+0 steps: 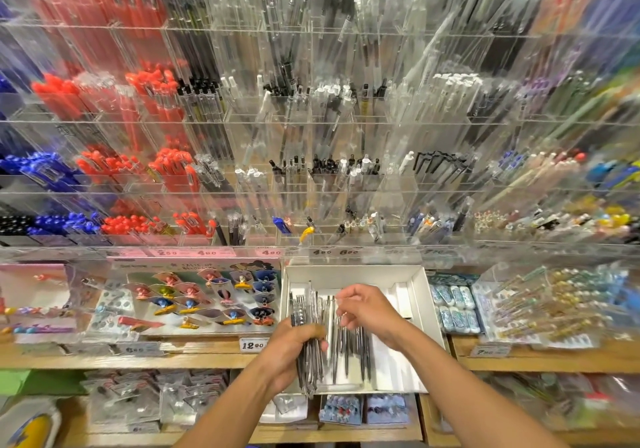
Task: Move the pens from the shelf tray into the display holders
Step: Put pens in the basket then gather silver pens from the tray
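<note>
A white cardboard tray (pixel 420 295) sits on the wooden shelf and holds several grey and black pens (pixel 353 354) lying lengthwise. My left hand (pixel 294 350) grips a bundle of these pens (pixel 308 312) upright over the tray's left side. My right hand (pixel 367 309) hovers over the tray's middle with fingers curled, pinching at the pen tops beside the bundle. Clear acrylic display holders (pixel 329 184) rise in tiers above the tray, filled with red, blue, black and white pens.
A display card of small figure clips (pixel 207 295) lies left of the tray. Packaged erasers (pixel 453 305) and a clear box of decorated pens (pixel 540 302) stand to the right. Price tags (pixel 254 344) line the shelf edge. Bagged items (pixel 138 395) fill the lower shelf.
</note>
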